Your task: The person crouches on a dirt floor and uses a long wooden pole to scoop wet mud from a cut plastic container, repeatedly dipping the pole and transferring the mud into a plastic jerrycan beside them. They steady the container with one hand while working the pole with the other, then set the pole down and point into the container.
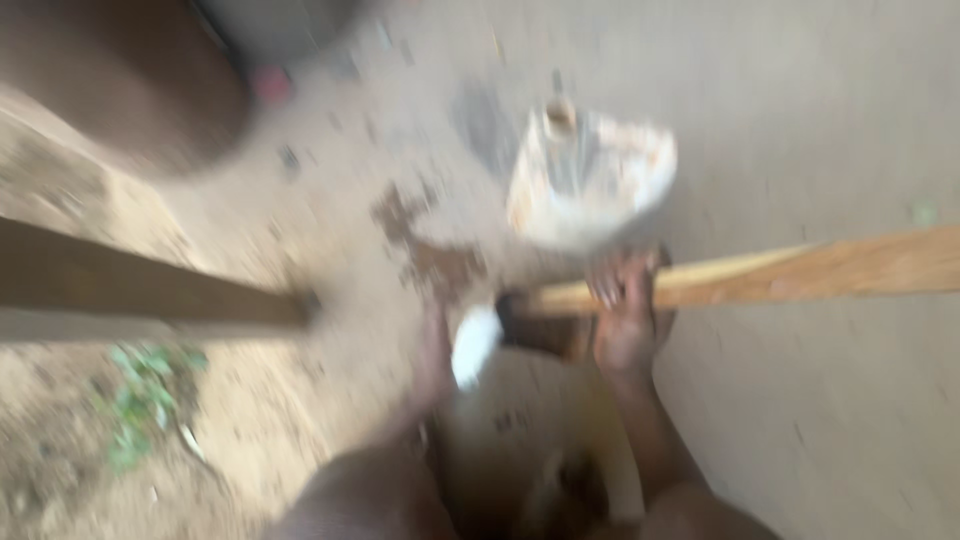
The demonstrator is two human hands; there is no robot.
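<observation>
- My right hand (628,325) is closed around the near end of a pale wooden plank (800,272), fingers (612,290) curled over its top edge; the plank runs away from my hand toward the right side of the view.
- My left hand (435,350) hangs just to the left of the plank's end, beside a small white object (474,342). The blur is too heavy to tell whether those fingers hold the object or only rest against it, or how far open they are.
- Just beyond the plank's end sits a stained white bucket (590,180) on the ground (800,420), close to touching the plank in this view.
- A darker wooden beam (150,290) lies well left of the plank, roughly in line with it, with a patch of green weeds (140,400) below it.
- Risk, as I judge it: I grip the plank at one end only, so its far end could sag or swing; a swing toward the bucket would knock it over.
- The rough edge could also slip or splinter under my fingers.
- No packages, labels or signs are readable; the bucket shows only orange-brown smears on white.
</observation>
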